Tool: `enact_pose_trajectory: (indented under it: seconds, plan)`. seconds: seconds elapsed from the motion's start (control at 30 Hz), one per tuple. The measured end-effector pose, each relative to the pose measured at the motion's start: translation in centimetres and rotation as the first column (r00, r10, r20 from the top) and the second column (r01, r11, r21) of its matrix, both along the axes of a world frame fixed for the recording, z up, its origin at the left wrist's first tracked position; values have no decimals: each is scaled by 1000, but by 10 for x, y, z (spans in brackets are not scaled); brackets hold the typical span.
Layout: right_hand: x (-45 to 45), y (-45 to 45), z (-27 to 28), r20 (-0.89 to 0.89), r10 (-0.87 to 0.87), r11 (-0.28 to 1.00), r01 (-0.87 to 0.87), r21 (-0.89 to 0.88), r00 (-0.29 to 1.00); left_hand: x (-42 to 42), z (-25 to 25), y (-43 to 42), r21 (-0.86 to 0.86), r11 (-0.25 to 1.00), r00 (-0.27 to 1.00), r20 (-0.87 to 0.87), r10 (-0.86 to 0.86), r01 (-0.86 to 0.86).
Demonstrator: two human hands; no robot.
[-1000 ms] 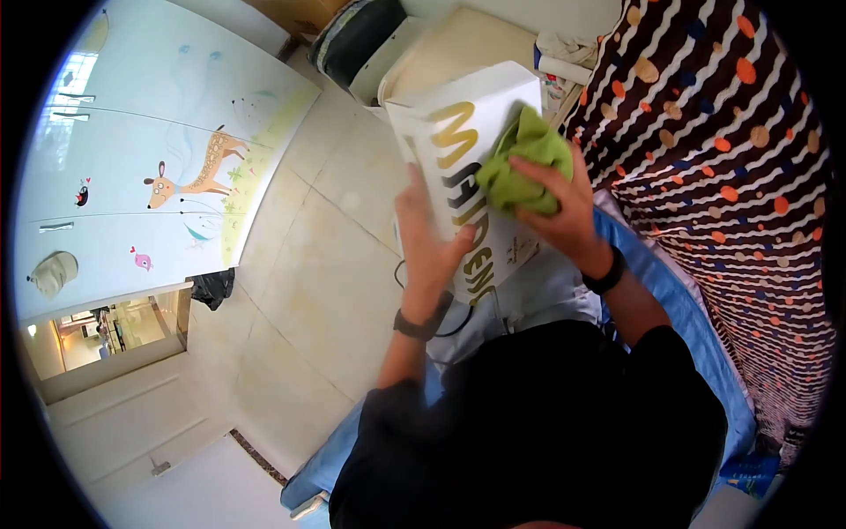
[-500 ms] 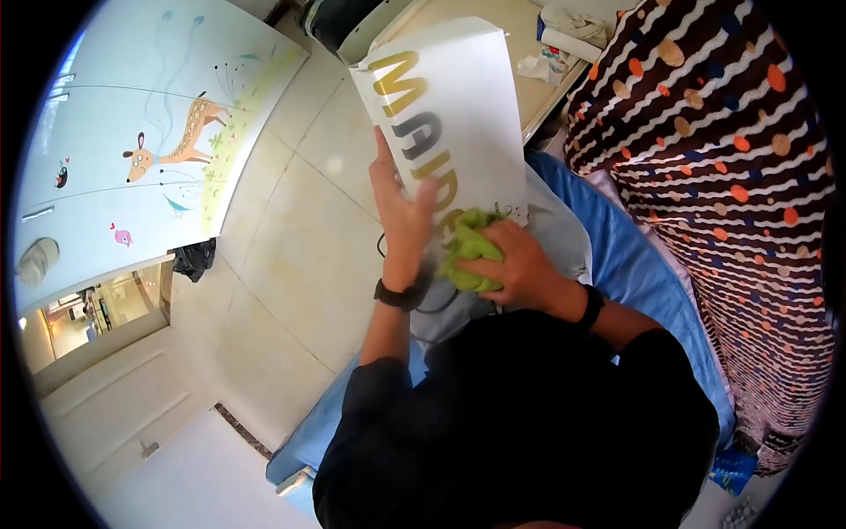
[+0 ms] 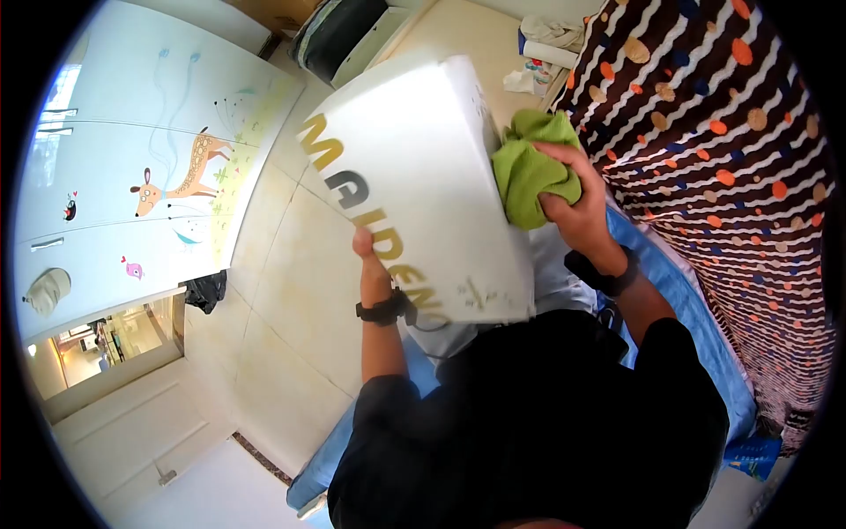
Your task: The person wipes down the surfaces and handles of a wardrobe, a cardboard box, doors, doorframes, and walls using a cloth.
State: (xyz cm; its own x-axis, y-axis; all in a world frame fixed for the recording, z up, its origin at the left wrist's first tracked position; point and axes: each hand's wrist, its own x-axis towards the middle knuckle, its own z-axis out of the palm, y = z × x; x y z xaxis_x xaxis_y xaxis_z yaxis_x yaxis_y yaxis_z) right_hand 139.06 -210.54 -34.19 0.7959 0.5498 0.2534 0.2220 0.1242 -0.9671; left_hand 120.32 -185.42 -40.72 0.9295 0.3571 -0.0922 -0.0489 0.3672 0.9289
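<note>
A large white box [image 3: 414, 159] with gold and grey letters is held tilted above my lap, its broad front and narrow right side showing. My left hand [image 3: 374, 271] grips its left edge. The thumb lies by the lettering, while the fingers are hidden behind the box. On the other side, my right hand [image 3: 583, 204] clutches a crumpled green cloth [image 3: 529, 163] close against the narrow side. Whether the cloth touches the box there I cannot tell for certain.
Blue bedding [image 3: 718, 344] lies to the right beneath a brown patterned fabric [image 3: 705, 167]. At the top, a pale surface [image 3: 449, 44] bears tissues and a white roll. Tiled floor [image 3: 273, 326] and a cabinet with a deer picture [image 3: 181, 167] are on the left.
The box has turned and come closer to my body, bringing its right side into view. My right hand, with the cloth, has moved from the lower front face up to the right side.
</note>
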Motion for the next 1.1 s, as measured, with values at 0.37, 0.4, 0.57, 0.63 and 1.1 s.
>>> enact_pose_trajectory:
  seconds: [0.37,0.4,0.57,0.63,1.1]
  plan:
    - [-17,-16,30,311,280,959,-250,-135,908,-28,8,-28,-308,951,993,-98,-64,31]
    - [-26,-22,27,320,333,941,-291,-172,887,-28,7,-27,-310,950,993,-96,-68,35]
    - [-30,-38,22,286,439,896,-392,-207,852,-31,8,-29,-332,942,991,-98,-95,57]
    - [-21,-36,28,341,301,948,-242,-206,891,-32,8,-33,-348,935,989,-101,-107,66]
    - [3,-28,-9,-255,234,969,-248,-22,938,-31,19,-41,-397,917,988,-151,-27,-36]
